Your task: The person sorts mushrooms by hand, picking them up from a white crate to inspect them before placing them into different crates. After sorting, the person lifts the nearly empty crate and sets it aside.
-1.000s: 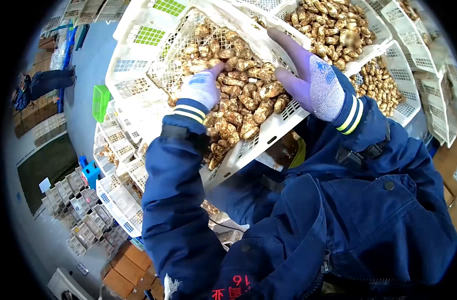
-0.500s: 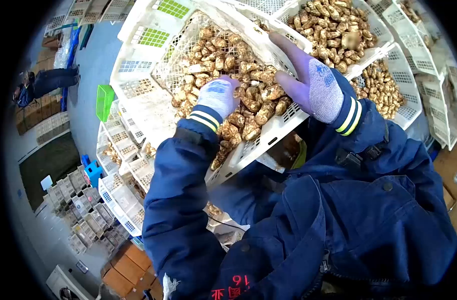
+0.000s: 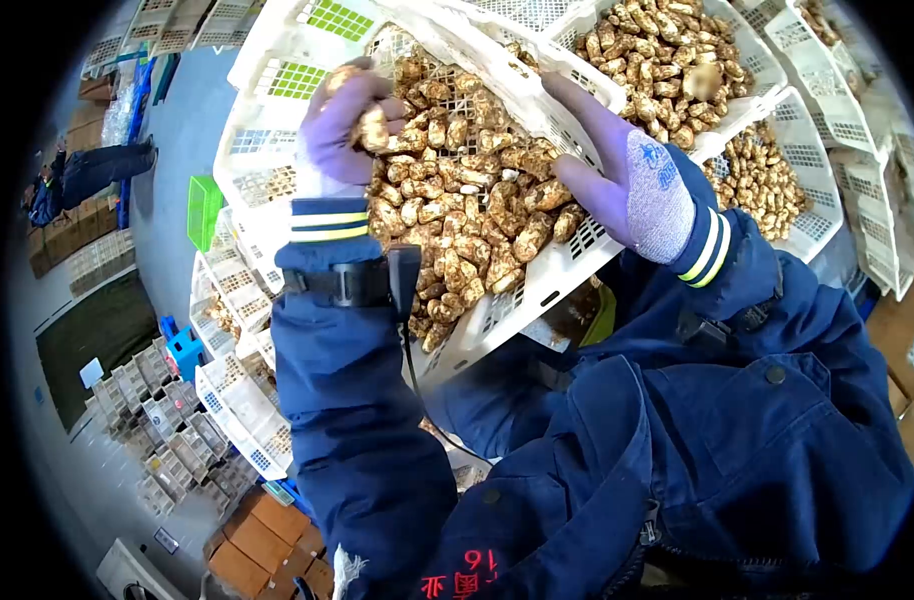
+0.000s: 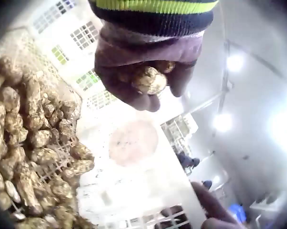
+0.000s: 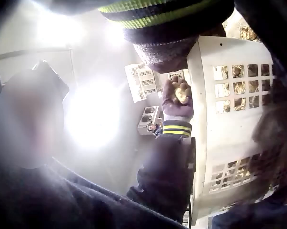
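A tilted white plastic crate (image 3: 537,285) holds a heap of brown mushrooms (image 3: 467,210). My left hand (image 3: 349,118), in a purple glove, is raised over the crate's far left side and grips a few mushrooms (image 4: 150,78) in curled fingers; the same hand (image 5: 177,98) shows in the right wrist view. My right hand (image 3: 617,165), also gloved, lies flat against the crate's right rim with fingers straight, beside the heap. In the left wrist view the heap (image 4: 24,143) lies below and left of the hand.
More white crates of mushrooms (image 3: 667,55) stand behind and to the right (image 3: 767,165). Empty white crates (image 3: 277,90) are stacked at left, more lie lower left (image 3: 232,390), and cardboard boxes (image 3: 262,545) sit on the floor. A person (image 3: 77,170) is at far left.
My left hand has come up out of the heap and moved left and away, now gripping mushrooms. My right hand has stayed on the crate's rim.
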Available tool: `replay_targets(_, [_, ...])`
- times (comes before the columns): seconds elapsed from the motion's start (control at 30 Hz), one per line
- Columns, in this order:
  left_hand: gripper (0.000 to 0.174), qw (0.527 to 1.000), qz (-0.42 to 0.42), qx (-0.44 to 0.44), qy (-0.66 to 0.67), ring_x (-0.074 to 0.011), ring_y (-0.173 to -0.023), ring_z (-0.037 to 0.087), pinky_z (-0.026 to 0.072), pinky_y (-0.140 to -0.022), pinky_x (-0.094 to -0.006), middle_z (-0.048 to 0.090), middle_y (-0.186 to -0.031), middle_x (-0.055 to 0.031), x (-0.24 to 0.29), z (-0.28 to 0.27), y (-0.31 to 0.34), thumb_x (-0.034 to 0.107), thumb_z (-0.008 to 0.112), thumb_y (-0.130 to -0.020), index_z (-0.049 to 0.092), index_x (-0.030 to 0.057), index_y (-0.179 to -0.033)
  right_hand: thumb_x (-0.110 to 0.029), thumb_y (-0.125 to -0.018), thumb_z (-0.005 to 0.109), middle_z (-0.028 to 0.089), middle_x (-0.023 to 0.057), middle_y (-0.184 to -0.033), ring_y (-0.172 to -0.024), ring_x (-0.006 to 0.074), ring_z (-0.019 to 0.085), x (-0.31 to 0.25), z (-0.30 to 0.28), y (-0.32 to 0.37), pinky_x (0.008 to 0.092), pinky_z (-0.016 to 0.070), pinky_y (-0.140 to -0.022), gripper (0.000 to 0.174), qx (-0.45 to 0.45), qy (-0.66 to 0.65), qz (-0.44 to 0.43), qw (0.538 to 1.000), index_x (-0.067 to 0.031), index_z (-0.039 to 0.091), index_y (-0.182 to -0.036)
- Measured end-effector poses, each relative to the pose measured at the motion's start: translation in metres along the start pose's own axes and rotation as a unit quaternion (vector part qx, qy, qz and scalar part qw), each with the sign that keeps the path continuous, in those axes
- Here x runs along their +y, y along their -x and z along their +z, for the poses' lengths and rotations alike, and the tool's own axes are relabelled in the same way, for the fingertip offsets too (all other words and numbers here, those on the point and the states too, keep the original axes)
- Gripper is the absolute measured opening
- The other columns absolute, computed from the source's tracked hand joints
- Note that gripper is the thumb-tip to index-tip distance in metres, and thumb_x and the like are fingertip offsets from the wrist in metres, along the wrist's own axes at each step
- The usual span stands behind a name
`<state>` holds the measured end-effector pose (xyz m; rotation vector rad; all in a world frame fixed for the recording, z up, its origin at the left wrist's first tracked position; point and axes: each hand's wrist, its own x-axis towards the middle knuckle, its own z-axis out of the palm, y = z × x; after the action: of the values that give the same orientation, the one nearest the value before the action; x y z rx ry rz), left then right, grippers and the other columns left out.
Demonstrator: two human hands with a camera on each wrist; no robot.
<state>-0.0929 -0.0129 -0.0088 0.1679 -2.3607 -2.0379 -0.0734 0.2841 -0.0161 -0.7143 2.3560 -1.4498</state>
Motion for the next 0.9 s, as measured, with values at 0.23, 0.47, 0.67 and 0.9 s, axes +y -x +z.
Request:
replay_targets(0.23, [0.048,0.765,-0.111,-0.132,-0.621,-0.0367,-0.104,0.064,0.0507,-0.092,-0.0427,0.067,-0.109,-0.0222,-0.071,0.063,-0.019,0.016,0.072,-0.078,0.06,0.0072,-0.123,-0.024,-0.092,0.055,0.055,0.0269,-0.133,-0.118,0.0376,0.059,-0.012,-0.008,0.0,0.0397,0.0477,-0.097,0.065,-0.009,0.026,0.041,0.999,-0.0093,0.031,-0.151])
replay_targets(0.47, [0.043,0.781,-0.093,-0.079,-0.612,-0.0373,-0.099,0.065,0.0511,-0.09,-0.0431,0.068,-0.102,-0.0217,-0.095,0.059,-0.013,0.015,0.071,-0.075,0.062,0.0003,-0.114,-0.02,-0.092,0.056,0.058,0.027,-0.128,-0.114,0.0401,0.059,-0.012,-0.008,0.0,0.0417,0.0483,-0.095,0.062,0.007,0.023,0.013,1.0,-0.0072,0.033,-0.148])
replay_targets(0.67, [0.027,0.996,0.087,0.002,-0.021,-0.017,-0.065,0.065,0.0528,-0.056,-0.0268,0.068,-0.088,-0.0132,-0.011,0.015,0.016,0.003,0.068,-0.085,0.06,-0.0072,-0.108,-0.023,-0.094,0.055,0.058,0.025,-0.129,-0.111,0.0357,0.063,-0.011,-0.008,0.001,0.0367,0.0512,-0.088,0.06,0.005,0.019,0.031,0.999,-0.012,0.034,-0.15])
replay_targets(0.9, [0.067,0.977,0.061,-0.202,0.041,-0.0326,-0.111,0.053,0.0361,-0.099,-0.0428,0.049,-0.128,-0.0169,0.147,0.225,0.024,0.028,0.067,-0.086,0.037,0.003,-0.14,-0.024,-0.094,0.056,0.066,0.0213,-0.109,-0.094,0.0352,0.066,-0.017,-0.009,0.012,0.0419,0.053,-0.082,0.048,0.033,0.037,0.025,0.998,-0.0066,0.047,-0.138])
